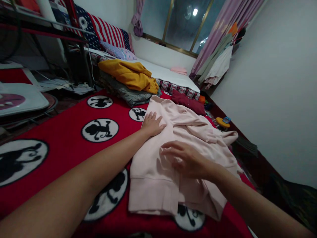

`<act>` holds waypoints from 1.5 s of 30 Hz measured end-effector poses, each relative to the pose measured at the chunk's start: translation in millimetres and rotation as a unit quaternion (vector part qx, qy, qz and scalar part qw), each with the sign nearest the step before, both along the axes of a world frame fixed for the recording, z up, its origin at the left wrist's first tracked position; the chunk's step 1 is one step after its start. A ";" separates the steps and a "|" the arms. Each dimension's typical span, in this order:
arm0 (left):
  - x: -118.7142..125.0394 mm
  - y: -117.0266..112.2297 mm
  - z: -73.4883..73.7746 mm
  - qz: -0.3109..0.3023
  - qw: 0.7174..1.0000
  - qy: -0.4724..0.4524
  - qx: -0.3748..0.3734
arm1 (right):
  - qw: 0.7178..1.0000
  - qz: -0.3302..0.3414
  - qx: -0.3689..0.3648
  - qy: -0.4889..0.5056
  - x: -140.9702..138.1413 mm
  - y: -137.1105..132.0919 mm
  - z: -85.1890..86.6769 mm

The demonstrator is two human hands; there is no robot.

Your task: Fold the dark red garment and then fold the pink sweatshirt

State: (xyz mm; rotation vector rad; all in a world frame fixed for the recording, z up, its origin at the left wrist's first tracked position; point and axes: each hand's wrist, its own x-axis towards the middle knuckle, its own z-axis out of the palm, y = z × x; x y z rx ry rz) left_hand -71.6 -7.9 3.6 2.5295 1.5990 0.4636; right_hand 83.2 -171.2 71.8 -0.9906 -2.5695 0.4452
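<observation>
A pale pink sweatshirt (153, 165) lies spread on a red blanket (66, 129) printed with black monkey figures in white circles. Its ribbed hem faces me, and the right side is rumpled in folds. My left hand (152, 124) rests flat on the upper left part of the cloth, fingers spread. Lower down, my right hand (184, 158) hovers over or just touches the middle of the garment, its fingers curved and apart with nothing visible between them. The palm side of the right hand is partly hidden.
Beyond the sweatshirt sit a yellow garment (131, 74) on folded jeans (128, 94) and a dark red folded cloth (188, 102). A bed (158, 71) stands at the back. White stool (22, 99) and desk (44, 31) are left; a yellow stool (223, 122) is right, by the wall.
</observation>
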 end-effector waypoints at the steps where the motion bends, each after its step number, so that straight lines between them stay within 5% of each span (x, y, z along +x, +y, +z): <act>1: 0.0 -0.3 0.3 0.000 1.000 0.003 0.000 | 0.999 0.030 -0.002 -0.039 -8.9 -11.0 -2.0; 7: 1.2 -1.0 2.5 0.003 0.999 0.033 0.002 | 0.993 0.041 0.048 -0.100 -18.2 -20.0 -24.1; 14: 1.4 9.0 12.8 -0.017 0.993 0.073 -0.093 | 0.992 0.065 -0.036 -0.104 -9.8 -19.1 -2.3; 23: 2.3 17.4 22.2 -0.016 0.986 0.075 -0.150 | 0.999 0.007 -0.033 -0.039 7.6 -28.6 -10.7; 28: 4.5 13.5 15.2 -0.001 0.992 0.037 -0.120 | 0.999 -0.041 -0.017 -0.014 12.1 -42.4 13.5; 31: 7.1 8.0 4.1 0.020 0.999 0.003 -0.044 | 0.994 -0.041 -0.103 -0.023 16.6 -45.9 15.7; 33: 8.4 6.0 -2.7 0.023 1.000 -0.013 -0.010 | 0.987 -0.093 -0.129 0.004 30.2 -34.6 14.6; 35: 9.1 6.1 -7.1 0.021 1.000 -0.015 0.001 | 0.973 -0.218 -0.056 0.042 55.2 -11.3 14.0; 37: 9.2 7.0 -8.9 0.020 1.000 -0.012 0.011 | 0.928 -0.364 0.068 0.039 87.2 17.8 13.4; 39: 9.0 7.6 -9.2 0.019 1.000 -0.008 0.019 | 0.877 -0.466 0.103 -0.051 117.7 45.0 11.7; 42: 8.5 6.9 -8.5 0.017 1.000 -0.005 0.022 | 0.838 -0.521 0.011 -0.164 146.3 72.5 8.6; 45: 8.0 5.8 -8.3 0.014 1.000 0.001 0.019 | 0.823 -0.535 -0.151 -0.115 158.0 86.9 12.5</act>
